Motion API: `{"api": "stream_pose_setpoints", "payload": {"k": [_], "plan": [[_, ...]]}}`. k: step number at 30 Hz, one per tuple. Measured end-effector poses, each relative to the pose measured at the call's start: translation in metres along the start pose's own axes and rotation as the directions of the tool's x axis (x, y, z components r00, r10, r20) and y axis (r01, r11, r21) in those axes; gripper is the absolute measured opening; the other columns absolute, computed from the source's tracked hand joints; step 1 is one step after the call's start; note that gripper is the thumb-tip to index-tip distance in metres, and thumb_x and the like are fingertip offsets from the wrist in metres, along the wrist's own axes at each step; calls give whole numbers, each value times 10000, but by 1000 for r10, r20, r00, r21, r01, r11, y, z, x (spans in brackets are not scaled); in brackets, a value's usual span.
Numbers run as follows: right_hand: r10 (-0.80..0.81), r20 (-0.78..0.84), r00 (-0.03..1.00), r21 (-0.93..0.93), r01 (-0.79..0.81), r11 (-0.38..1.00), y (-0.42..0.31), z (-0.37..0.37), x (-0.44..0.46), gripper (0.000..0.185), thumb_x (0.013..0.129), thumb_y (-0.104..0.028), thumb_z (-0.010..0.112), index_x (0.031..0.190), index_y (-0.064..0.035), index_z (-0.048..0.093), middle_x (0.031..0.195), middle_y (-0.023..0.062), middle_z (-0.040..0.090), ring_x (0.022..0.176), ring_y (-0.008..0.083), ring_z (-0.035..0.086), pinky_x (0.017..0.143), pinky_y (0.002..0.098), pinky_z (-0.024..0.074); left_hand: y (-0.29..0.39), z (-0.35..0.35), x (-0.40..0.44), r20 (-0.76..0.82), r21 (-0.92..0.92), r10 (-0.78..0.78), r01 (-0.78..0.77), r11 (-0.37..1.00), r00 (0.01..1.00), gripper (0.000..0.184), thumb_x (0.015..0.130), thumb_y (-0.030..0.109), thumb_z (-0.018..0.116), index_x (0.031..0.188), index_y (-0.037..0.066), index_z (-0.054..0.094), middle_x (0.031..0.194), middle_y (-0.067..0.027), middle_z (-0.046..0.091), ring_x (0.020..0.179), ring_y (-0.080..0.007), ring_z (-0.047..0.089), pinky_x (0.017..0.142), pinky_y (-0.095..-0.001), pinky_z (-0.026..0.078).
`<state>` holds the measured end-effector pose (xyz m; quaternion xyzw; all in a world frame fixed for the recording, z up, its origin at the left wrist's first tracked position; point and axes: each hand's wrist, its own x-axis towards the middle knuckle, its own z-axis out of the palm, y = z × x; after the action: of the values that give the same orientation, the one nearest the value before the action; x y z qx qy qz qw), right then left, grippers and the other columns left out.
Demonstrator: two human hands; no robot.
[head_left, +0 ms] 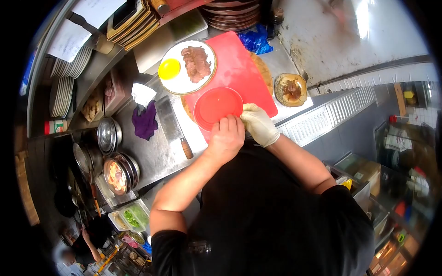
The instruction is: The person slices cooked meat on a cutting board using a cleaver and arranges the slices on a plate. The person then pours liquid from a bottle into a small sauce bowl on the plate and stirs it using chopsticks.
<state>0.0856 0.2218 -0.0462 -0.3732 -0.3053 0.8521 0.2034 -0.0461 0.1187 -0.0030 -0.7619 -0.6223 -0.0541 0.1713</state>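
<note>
A round, red-looking lid [218,106] with a pale rim lies over the near part of the red cutting board [248,69]. I cannot tell whether the lid is red or see-through. My bare left hand [226,138] has its fingers curled over the lid's near edge. At the right edge, my gloved right hand [259,125] pinches the rim, its fingertips partly hidden. Beyond the lid stands a white plate [177,85] with slices of cooked meat [196,63] and a yellow round dish [169,69].
Right of the board sits a small square dish [291,89] with brown scraps. To the left are a purple cloth [145,120], a wooden-handled tool [186,148] and metal bowls [109,135]. Stacked brown plates [232,16] stand behind. Another person [87,239] works at lower left.
</note>
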Motion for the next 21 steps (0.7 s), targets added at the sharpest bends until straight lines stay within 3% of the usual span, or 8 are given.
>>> {"api": "stream_pose_setpoints", "payload": {"k": [4,7,11,14,15,17,21], "plan": [[-61,15,998,-12,61,998,19,-4,14,152,959,-57,627,1104,-11,632,868,34,648,748,126,629,655,288,523,1,-2,-3,27,4,-1,1,1000,1000,407,780,162,636,1122,-57,674,1020,-172,659,851,-276,619,727,-368,542],[-98,-76,992,-167,84,982,5,11,-6,119,965,-60,623,1075,-16,627,861,32,645,741,128,626,651,284,519,2,-5,-3,41,18,-14,14,1000,999,385,785,160,633,1108,-46,673,1039,-166,660,857,-272,623,732,-369,539],[16,-32,999,142,-11,990,4,13,-6,216,995,-44,641,1204,-5,605,1035,90,688,926,193,709,800,331,601,-4,-2,-6,-28,-34,-32,31,999,999,385,803,117,659,1149,-50,670,1079,-165,670,886,-289,641,744,-385,555],[-57,-20,998,195,60,979,8,12,-3,250,992,-16,643,1233,10,582,1111,117,682,1000,222,716,864,356,621,-13,-6,-8,-142,-217,-129,96,971,981,475,765,24,708,1226,-77,650,1035,-169,685,836,-305,641,734,-399,561],[-35,-17,999,183,37,982,1,17,-5,271,978,-1,654,1235,21,572,1164,127,662,1014,223,707,868,361,630,-15,-5,-8,-165,-249,-173,129,960,971,512,753,2,716,1251,-86,638,1005,-168,686,814,-311,639,732,-406,561],[-30,-35,999,142,35,989,4,18,0,257,969,5,663,1213,19,585,1108,118,680,967,209,713,833,336,624,-16,-4,-7,-214,-318,-255,180,931,943,588,728,-43,731,1301,-105,615,946,-167,688,771,-322,633,728,-418,561],[-59,-24,998,74,61,995,3,24,4,245,960,-2,663,1195,18,600,1043,93,688,914,183,707,813,322,607,-13,1,-15,-194,-297,-281,217,930,940,638,719,-47,733,1337,-126,595,970,-184,705,794,-327,644,723,-415,551]]}}
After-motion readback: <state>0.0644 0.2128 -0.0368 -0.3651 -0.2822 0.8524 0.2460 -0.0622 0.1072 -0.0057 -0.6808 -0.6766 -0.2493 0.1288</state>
